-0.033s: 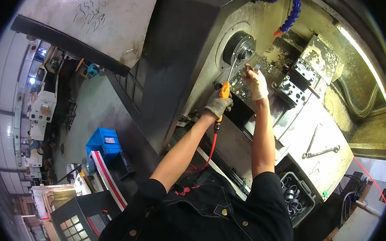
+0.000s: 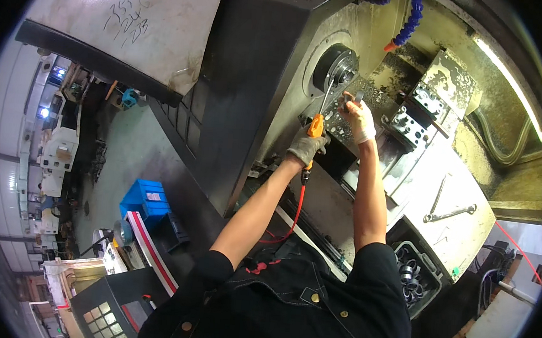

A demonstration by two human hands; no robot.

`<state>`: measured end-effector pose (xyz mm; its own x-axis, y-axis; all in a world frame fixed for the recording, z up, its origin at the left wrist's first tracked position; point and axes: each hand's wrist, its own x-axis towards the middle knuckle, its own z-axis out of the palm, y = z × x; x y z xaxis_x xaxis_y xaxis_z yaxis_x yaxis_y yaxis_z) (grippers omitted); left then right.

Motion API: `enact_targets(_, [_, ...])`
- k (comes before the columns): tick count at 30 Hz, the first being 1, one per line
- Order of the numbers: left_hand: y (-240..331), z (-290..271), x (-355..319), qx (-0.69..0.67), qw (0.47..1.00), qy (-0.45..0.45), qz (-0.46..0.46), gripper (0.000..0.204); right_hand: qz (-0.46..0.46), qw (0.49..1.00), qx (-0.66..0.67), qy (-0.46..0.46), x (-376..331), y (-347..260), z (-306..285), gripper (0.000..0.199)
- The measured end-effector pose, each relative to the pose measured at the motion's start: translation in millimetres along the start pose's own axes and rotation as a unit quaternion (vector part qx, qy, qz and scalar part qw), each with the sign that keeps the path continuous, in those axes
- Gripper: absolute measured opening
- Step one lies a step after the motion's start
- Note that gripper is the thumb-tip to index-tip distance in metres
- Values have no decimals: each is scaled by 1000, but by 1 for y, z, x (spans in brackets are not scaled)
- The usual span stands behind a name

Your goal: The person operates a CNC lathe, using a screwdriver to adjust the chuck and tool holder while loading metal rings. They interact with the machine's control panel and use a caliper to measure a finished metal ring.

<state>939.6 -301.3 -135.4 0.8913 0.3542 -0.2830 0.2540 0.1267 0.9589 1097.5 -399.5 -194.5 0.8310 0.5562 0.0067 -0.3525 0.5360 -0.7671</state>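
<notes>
Head-worn fisheye — steeply downward, close over the lathe (image 2: 350,112)

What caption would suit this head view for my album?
Left hand aims an orange air gun at a lathe chuck; right hand holds a small part beside it.

We wear a grey glove on our left hand (image 2: 306,145), a white one on our right hand (image 2: 360,121), and a black short-sleeved top (image 2: 299,303), seemingly brass-buttoned.

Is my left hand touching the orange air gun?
Touching. The head view shows the gloved left hand wrapped around the orange air gun.
</notes>
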Motion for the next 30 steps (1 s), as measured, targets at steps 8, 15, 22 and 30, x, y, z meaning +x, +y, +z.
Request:
enact_targets(8, [-7,1,1,-249,961,-117,20,39,-83,927,-358,-79,-47,6,17,26])
enact_targets(15, [-7,-4,-9,-361,918,-166,16,41,135,974,-60,-174,-71,5,28,35])
enact_targets(22, [-8,-9,-2,-108,987,-64,-102,28,-18,978,-179,101,-37,52,7,31])
enact_targets(30, [-15,1,13,304,952,35,23,20,-16,983,31,178,31,10,-13,17])
